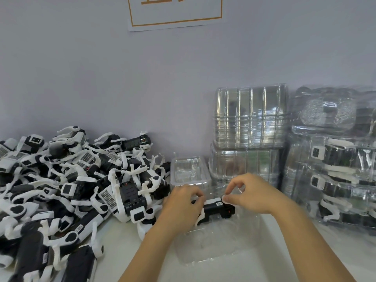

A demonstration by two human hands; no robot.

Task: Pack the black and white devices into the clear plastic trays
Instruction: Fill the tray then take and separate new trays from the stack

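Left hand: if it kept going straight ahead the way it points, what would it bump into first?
Probably the small clear tray just beyond it by the wall. The left hand grips the black and white device and points that way, though depth is hard to judge.

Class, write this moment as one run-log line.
left hand: grips device | right hand: pinches its white end | device: above clear tray | pile: unpacked

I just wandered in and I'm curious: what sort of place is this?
Probably a packing bench in a small factory or workshop. A big heap of black and white devices lies on the table, stacks of clear plastic trays stand by the wall, and filled trays are piled at the right.
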